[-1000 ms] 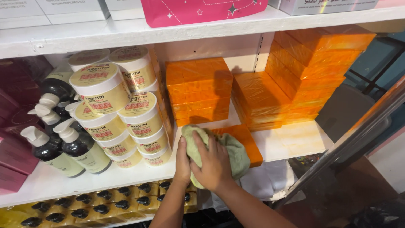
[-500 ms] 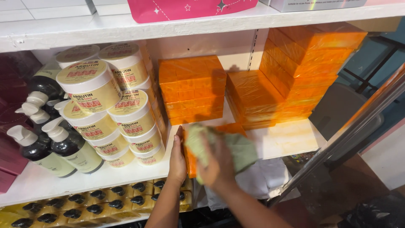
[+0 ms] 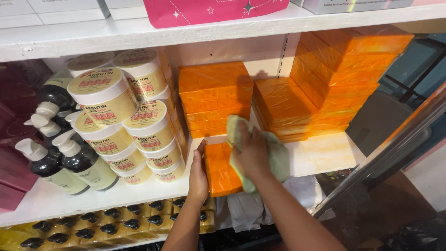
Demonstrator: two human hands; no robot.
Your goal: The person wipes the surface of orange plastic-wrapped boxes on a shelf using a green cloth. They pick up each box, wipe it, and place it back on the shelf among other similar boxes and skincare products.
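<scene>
My left hand (image 3: 198, 174) rests flat against the left side of a small stack of orange wrapped soap bars (image 3: 221, 171) at the front of the white shelf (image 3: 320, 155). My right hand (image 3: 253, 153) presses a pale green cloth (image 3: 278, 155) onto the top and right side of that stack. Behind it stand taller piles of the same orange bars (image 3: 216, 95), with more stacked at the right (image 3: 334, 79).
Cream jars with tan lids (image 3: 134, 125) are stacked left of the soap. Dark pump bottles (image 3: 69, 158) stand further left. Yellow bottles with black caps (image 3: 111, 223) fill the shelf below. A pink box (image 3: 209, 11) sits on the upper shelf. A metal rail (image 3: 385, 153) slants at the right.
The right hand with the cloth has slid right and up over the small soap stack, uncovering its orange top. The left hand has shifted to brace the stack's left side.
</scene>
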